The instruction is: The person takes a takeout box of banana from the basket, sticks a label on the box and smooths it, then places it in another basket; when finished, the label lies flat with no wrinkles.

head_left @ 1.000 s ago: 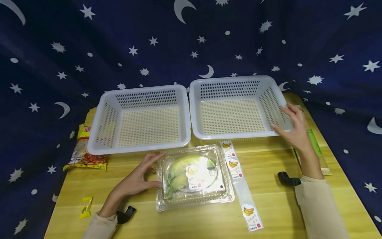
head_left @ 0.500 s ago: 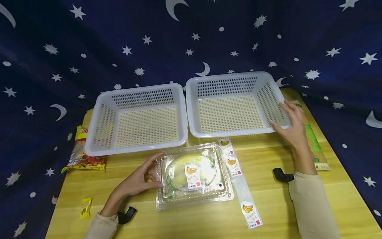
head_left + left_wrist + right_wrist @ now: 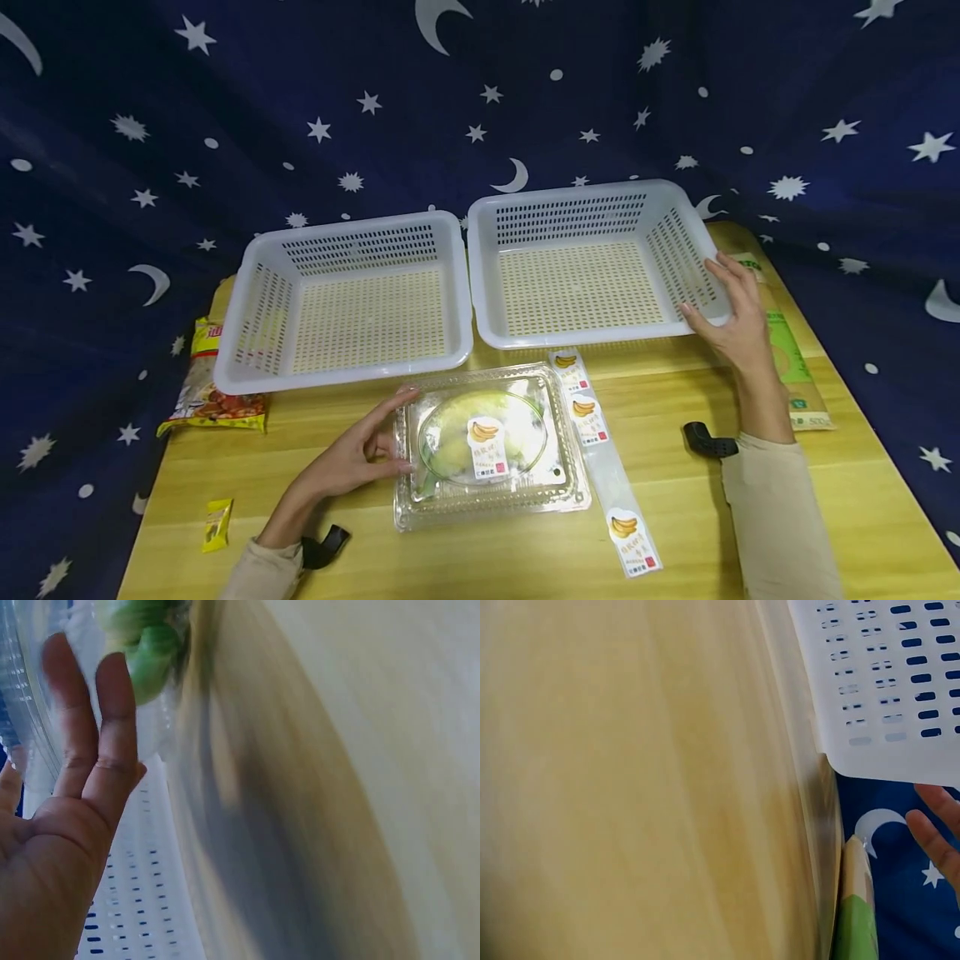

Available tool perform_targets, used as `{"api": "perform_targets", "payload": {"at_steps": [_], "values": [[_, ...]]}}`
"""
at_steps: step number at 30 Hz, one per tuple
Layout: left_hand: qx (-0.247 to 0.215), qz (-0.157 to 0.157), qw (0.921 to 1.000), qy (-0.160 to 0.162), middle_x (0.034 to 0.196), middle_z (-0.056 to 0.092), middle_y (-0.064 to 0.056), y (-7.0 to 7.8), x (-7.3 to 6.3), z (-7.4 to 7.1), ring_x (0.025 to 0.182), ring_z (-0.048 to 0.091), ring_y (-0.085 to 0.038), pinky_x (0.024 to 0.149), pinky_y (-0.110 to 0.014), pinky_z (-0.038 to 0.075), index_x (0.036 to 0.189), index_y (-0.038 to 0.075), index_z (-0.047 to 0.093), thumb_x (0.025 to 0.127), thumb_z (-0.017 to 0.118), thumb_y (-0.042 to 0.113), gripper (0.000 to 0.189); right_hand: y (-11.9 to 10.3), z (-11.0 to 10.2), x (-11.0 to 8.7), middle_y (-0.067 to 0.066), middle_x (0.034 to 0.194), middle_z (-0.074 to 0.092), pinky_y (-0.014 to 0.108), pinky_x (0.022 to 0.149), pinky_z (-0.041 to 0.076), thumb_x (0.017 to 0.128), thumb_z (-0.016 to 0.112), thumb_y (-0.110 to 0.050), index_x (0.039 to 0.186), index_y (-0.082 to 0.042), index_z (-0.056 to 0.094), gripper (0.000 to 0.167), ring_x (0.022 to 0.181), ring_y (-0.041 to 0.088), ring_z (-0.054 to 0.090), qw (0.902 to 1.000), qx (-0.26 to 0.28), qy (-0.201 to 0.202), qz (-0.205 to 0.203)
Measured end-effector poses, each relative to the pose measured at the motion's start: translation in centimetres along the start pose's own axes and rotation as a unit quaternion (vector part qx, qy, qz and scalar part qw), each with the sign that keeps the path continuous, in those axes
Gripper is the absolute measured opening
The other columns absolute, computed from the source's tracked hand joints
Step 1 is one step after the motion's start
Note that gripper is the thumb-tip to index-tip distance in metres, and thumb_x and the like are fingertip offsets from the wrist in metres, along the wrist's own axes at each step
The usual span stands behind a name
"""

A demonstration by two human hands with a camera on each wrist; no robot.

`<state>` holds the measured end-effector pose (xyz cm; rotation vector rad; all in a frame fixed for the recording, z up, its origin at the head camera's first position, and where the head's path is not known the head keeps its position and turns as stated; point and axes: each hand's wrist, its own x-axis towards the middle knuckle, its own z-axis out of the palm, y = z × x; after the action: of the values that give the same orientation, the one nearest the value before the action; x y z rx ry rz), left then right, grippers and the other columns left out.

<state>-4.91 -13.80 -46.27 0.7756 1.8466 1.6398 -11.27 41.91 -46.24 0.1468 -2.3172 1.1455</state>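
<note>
A clear plastic clamshell box [image 3: 487,508], its lid down, lies on the table with green and yellow produce inside. On its lid is a white banana label [image 3: 489,454]. At the box's left edge, my left hand [image 3: 348,458] spans with thumb and forefinger; in the left wrist view its fingers [image 3: 116,720] are fairly straight beside the box. My right hand [image 3: 738,329] is spread around the front right corner of the right white basket [image 3: 592,337]. In the right wrist view only a few fingertips [image 3: 934,840] show, close to that basket's corner.
A second white slotted basket [image 3: 360,375] stands at the left. A strip of banana labels [image 3: 611,475] lies right of the box. Also on the table are a patterned food bag [image 3: 217,400], a small yellow packet [image 3: 217,525] and a green-and-brown packet [image 3: 795,358].
The head view has shifted slightly. Both hands stay at the same places, the left beside the box and the right at the basket's corner.
</note>
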Motion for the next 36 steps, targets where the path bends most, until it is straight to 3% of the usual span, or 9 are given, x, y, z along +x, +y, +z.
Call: {"api": "perform_targets", "payload": {"at_steps": [2, 8, 12, 16, 19, 26, 31, 33, 36], "values": [[-0.007, 0.007, 0.9999, -0.003, 0.160, 0.012, -0.027, 0.0, 0.0, 0.2, 0.060, 0.063, -0.021, 0.047, -0.027, 0.051, 0.157, 0.008, 0.015, 0.086, 0.070, -0.003, 0.090, 0.1, 0.0, 0.0, 0.018, 0.150, 0.041, 0.008, 0.097, 0.031, 0.072, 0.078, -0.015, 0.138, -0.003, 0.055, 0.070, 0.135, 0.018, 0.038, 1.0000, 0.002, 0.000, 0.002], [-0.015, 0.017, 0.9997, 0.001, 0.142, 0.036, -0.032, 0.2, 0.2, 0.3, 0.057, 0.056, -0.008, 0.044, -0.023, 0.047, 0.155, 0.004, 0.019, 0.085, 0.070, -0.006, 0.087, 0.6, 0.1, 0.0, 0.020, 0.149, 0.041, 0.008, 0.100, 0.029, 0.072, 0.079, -0.017, 0.137, -0.001, 0.055, 0.071, 0.137, 0.023, 0.037, 0.9999, 0.002, 0.001, 0.013], [-0.017, 0.022, 0.9996, 0.000, 0.122, 0.054, -0.020, 0.4, 0.2, 0.3, 0.057, 0.054, 0.000, 0.045, -0.023, 0.049, 0.154, 0.003, 0.020, 0.084, 0.070, -0.007, 0.087, 0.4, 0.0, 0.0, 0.018, 0.150, 0.041, 0.009, 0.100, 0.029, 0.069, 0.078, -0.011, 0.138, -0.002, 0.054, 0.074, 0.137, 0.022, 0.037, 0.9998, 0.005, -0.002, 0.018], [-0.024, 0.038, 0.9989, -0.009, 0.129, 0.055, -0.005, 0.6, -0.1, 0.1, 0.056, 0.054, -0.003, 0.045, -0.023, 0.050, 0.154, 0.001, 0.019, 0.082, 0.070, -0.010, 0.088, 0.0, 0.0, 0.0, 0.015, 0.151, 0.040, 0.008, 0.099, 0.029, 0.070, 0.078, -0.009, 0.139, -0.005, 0.054, 0.073, 0.136, 0.016, 0.037, 0.9996, 0.001, -0.007, 0.029], [-0.025, 0.047, 0.9985, -0.014, 0.147, 0.041, 0.002, 1.1, -0.4, 0.0, 0.053, 0.052, -0.007, 0.044, -0.021, 0.049, 0.154, 0.000, 0.018, 0.082, 0.069, -0.013, 0.089, -0.1, 0.0, -0.1, 0.013, 0.151, 0.040, 0.008, 0.099, 0.029, 0.072, 0.078, -0.011, 0.140, -0.007, 0.054, 0.072, 0.136, 0.013, 0.037, 0.9995, 0.000, -0.007, 0.032], [-0.035, 0.065, 0.9965, -0.039, 0.114, 0.063, -0.002, 3.6, -0.9, -0.3, 0.053, 0.053, -0.011, 0.045, -0.024, 0.049, 0.154, -0.003, 0.016, 0.081, 0.067, -0.017, 0.090, -0.1, 0.0, -0.1, 0.014, 0.151, 0.040, 0.007, 0.098, 0.031, 0.074, 0.076, -0.011, 0.140, -0.007, 0.054, 0.070, 0.133, 0.006, 0.037, 0.9996, 0.001, -0.003, 0.028], [-0.032, 0.112, 0.9918, -0.054, 0.151, 0.037, -0.014, 5.4, -0.8, -1.0, 0.058, 0.056, -0.013, 0.046, -0.026, 0.050, 0.152, -0.009, 0.013, 0.078, 0.065, -0.022, 0.091, 0.0, 0.0, -0.1, 0.012, 0.152, 0.040, 0.008, 0.099, 0.030, 0.074, 0.076, -0.010, 0.140, -0.008, 0.054, 0.070, 0.133, 0.006, 0.037, 0.9996, 0.002, -0.002, 0.029], [-0.026, 0.124, 0.9903, -0.058, 0.159, 0.021, -0.014, 6.1, -0.5, -1.5, 0.059, 0.054, -0.013, 0.046, -0.026, 0.050, 0.151, -0.010, 0.014, 0.077, 0.065, -0.024, 0.091, 0.1, 0.0, -0.2, 0.013, 0.151, 0.040, 0.008, 0.099, 0.030, 0.075, 0.076, -0.011, 0.140, -0.008, 0.054, 0.069, 0.133, 0.004, 0.036, 0.9996, 0.002, -0.003, 0.027], [-0.022, 0.130, 0.9892, -0.064, 0.161, 0.017, -0.016, 7.1, 0.2, -2.3, 0.061, 0.055, -0.013, 0.048, -0.028, 0.051, 0.151, -0.011, 0.013, 0.076, 0.064, -0.025, 0.091, 0.2, 0.0, -0.1, 0.014, 0.151, 0.041, 0.008, 0.099, 0.031, 0.071, 0.076, -0.008, 0.139, -0.006, 0.054, 0.071, 0.133, 0.003, 0.036, 0.9997, 0.009, -0.001, 0.023]]}}
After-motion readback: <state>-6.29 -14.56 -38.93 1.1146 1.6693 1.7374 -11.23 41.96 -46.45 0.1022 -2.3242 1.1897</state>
